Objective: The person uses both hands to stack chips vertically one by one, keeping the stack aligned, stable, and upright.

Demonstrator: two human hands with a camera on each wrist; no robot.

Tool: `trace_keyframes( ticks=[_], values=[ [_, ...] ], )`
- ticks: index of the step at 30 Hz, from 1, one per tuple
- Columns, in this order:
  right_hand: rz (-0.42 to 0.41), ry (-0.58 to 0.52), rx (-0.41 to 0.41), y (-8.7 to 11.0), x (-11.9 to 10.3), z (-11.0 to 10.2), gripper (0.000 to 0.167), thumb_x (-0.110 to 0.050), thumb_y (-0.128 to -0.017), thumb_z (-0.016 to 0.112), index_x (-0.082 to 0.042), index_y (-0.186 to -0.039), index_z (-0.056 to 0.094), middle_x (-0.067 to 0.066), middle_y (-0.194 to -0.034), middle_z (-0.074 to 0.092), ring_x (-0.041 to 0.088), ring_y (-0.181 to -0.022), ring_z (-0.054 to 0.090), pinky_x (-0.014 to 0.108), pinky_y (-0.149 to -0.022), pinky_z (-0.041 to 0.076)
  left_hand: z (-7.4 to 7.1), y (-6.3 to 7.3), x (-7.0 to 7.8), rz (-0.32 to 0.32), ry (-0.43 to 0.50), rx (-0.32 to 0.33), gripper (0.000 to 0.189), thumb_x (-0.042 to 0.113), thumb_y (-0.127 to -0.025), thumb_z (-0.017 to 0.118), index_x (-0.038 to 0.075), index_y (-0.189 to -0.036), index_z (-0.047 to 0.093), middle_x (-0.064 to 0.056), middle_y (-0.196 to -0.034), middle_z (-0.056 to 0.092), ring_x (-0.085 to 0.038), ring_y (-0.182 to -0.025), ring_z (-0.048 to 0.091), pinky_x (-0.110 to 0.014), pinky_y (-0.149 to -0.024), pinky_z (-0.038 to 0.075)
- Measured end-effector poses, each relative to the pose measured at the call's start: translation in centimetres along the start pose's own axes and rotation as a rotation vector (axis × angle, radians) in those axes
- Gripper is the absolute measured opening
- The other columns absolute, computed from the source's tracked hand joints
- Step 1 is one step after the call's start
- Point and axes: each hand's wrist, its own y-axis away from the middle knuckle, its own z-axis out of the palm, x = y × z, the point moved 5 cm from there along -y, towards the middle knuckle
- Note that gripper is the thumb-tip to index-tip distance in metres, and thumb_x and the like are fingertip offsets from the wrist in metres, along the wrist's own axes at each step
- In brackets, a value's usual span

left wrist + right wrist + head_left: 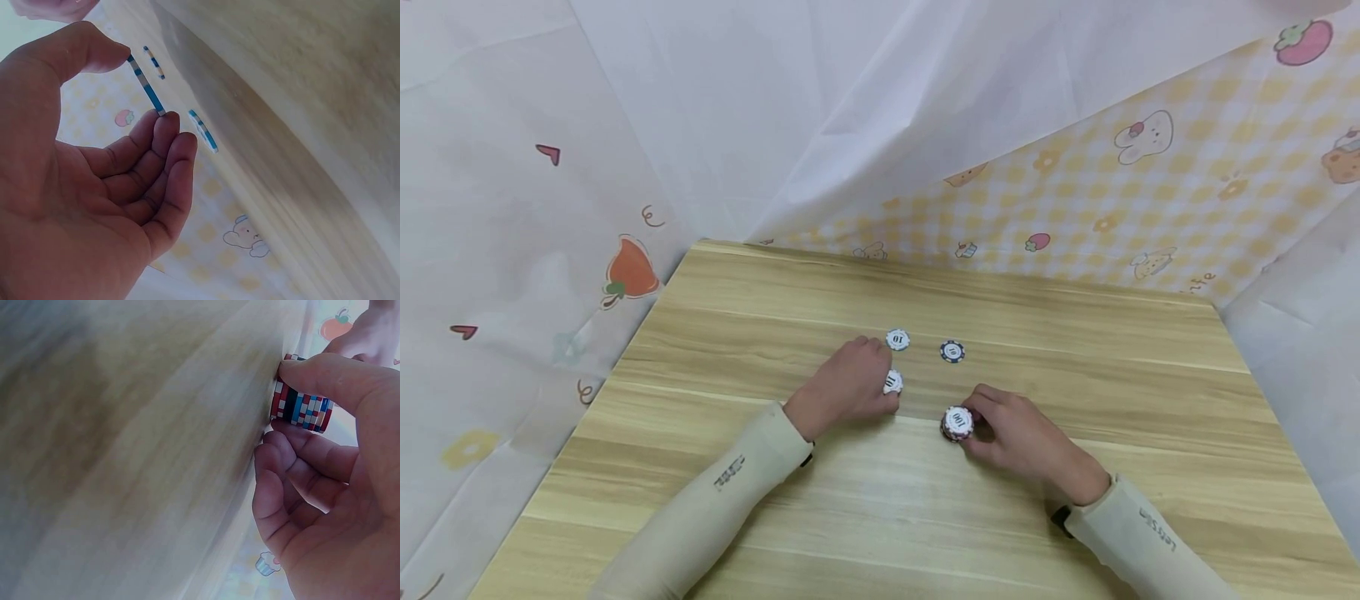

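Between its thumb and fingertips my left hand (859, 383) pinches a single poker chip (892, 382) marked 10. In the left wrist view that pinched chip (145, 86) shows its blue-and-white edge. My right hand (1018, 432) grips a short stack of poker chips (957, 422) from its right side, a white-faced 100 chip on top. Red, blue, black and white edges of the stacked chips (302, 403) show in the right wrist view. Beyond the left hand lies a light blue 10 chip (897, 339), and to its right a dark blue 10 chip (952, 351).
The wood-grain table (1075, 533) runs back to a yellow checked cloth (1075, 200) printed with cartoon figures. White cloth (497, 275) hangs along the left side, and more pale cloth (1300, 308) hangs at the right.
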Motion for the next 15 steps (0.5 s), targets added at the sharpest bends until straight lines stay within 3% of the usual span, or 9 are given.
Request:
trace_keyframes(
  ticks=[15],
  values=[
    [0.026,-0.006,-0.015,0.0,0.0,-0.1,0.026,-0.013,-0.091,0.085,-0.009,-0.115,0.076,-0.010,-0.102,0.063,0.009,-0.084,0.059,0.030,-0.075,0.054,-0.2,0.3,1.6,0.031,-0.005,-0.013,0.038,0.033,-0.093,0.073,-0.004,-0.101,0.067,-0.014,-0.099,0.068,-0.027,-0.091,0.063,-0.043,-0.092,0.055]
  ],
)
